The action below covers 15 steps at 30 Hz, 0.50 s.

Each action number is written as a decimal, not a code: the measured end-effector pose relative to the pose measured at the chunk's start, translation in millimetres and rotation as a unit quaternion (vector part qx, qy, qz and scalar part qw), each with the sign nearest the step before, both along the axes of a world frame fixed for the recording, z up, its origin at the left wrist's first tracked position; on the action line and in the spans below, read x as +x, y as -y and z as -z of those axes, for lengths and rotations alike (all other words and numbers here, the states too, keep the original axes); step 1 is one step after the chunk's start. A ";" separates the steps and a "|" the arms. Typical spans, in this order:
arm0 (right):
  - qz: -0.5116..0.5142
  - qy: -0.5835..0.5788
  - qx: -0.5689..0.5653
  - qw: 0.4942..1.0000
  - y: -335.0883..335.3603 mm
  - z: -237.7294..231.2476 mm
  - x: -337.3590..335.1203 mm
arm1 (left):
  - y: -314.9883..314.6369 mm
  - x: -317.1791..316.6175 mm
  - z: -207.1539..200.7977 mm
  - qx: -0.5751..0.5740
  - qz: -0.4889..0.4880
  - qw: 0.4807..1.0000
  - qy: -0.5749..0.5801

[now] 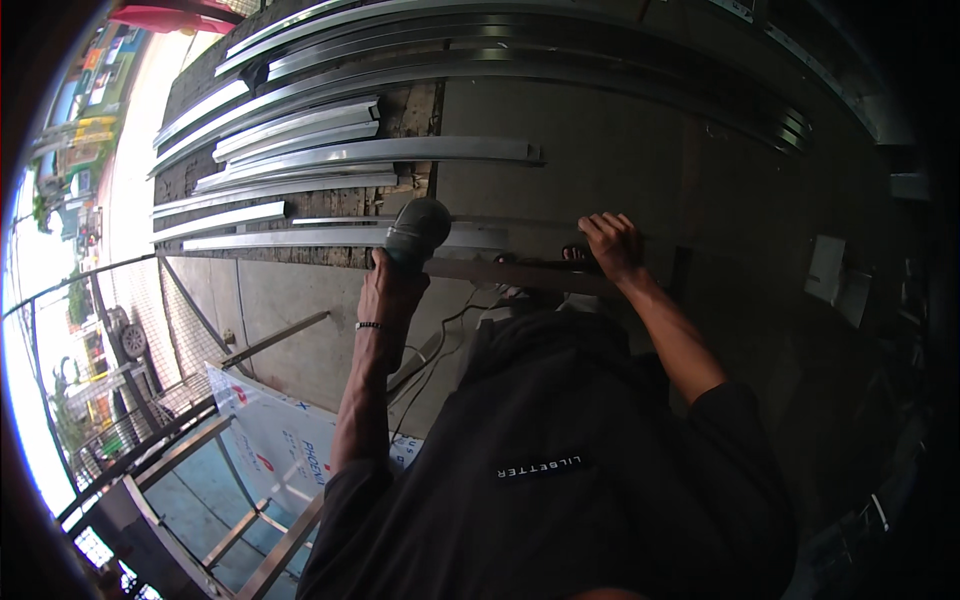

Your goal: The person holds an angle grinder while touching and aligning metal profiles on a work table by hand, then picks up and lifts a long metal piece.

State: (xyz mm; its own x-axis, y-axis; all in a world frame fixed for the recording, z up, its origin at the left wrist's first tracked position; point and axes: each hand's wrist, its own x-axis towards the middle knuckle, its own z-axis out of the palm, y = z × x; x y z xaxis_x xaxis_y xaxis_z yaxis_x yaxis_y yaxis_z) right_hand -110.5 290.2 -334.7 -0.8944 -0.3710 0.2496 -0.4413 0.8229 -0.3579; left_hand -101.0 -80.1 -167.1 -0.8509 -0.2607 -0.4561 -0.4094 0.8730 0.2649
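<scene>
My left hand (395, 285) is closed around a dark green power tool (418, 230) with a rounded upper end. It is held over the near edge of the wooden bench (425, 110), above a wide silver metal profile (320, 238). The tool's working end is hidden from me. Farther right, my right hand (612, 245) has its fingers curled at a thin metal bar (520, 222) that runs leftward over the bench. How the fingers meet the bar is hard to see in the dim light.
Several long metal profiles (430, 150) lie across the bench, some overhanging its right edge. Dark cables (455, 318) trail on the concrete floor (280, 290) by my legs. At the lower left stand a metal frame (230, 535) and a film-covered sheet (285, 440), before wire mesh fencing (190, 310).
</scene>
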 end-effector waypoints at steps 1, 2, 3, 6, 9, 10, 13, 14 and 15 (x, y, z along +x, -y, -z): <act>-0.002 0.002 -0.005 1.000 0.2 -0.3 -0.1 | 7.5 -0.6 1.6 -0.015 -0.015 1.000 -0.010; -0.004 0.004 -0.010 1.000 0.0 -0.6 -0.3 | 12.8 -1.0 3.7 -0.015 -0.013 1.000 -0.009; -0.002 0.004 -0.009 1.000 -0.1 1.9 0.1 | 17.2 -1.5 6.1 -0.028 -0.024 0.999 -0.009; 0.004 -0.023 -0.010 1.000 -0.6 7.9 1.5 | 6.7 0.5 2.8 -0.035 -0.027 0.999 -0.005; -0.004 -0.010 -0.008 1.000 0.5 3.2 0.6 | -24.5 8.2 -1.8 0.018 -0.005 1.000 0.014; -0.003 -0.010 -0.008 1.000 1.3 2.9 0.4 | -40.5 7.9 -6.0 -0.007 -0.003 0.999 0.032; -0.003 -0.015 -0.005 1.000 1.9 2.8 -1.1 | -58.5 12.8 -9.1 0.027 0.023 0.999 0.029; -0.003 -0.019 -0.003 1.000 1.4 2.5 -2.4 | -60.0 14.0 -12.6 0.053 0.022 0.998 0.016; -0.002 -0.020 -0.003 1.000 1.9 2.6 -5.4 | -61.0 15.4 -16.3 0.078 0.021 0.997 0.002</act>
State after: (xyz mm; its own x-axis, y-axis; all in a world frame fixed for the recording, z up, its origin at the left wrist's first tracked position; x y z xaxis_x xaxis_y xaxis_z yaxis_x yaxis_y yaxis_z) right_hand -115.9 288.3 -337.3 -0.8818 -0.3735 0.2878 -0.4592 0.8192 -0.3436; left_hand -85.7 -19.1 -150.8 -0.8570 -0.1510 -0.4926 -0.3759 0.8372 0.3973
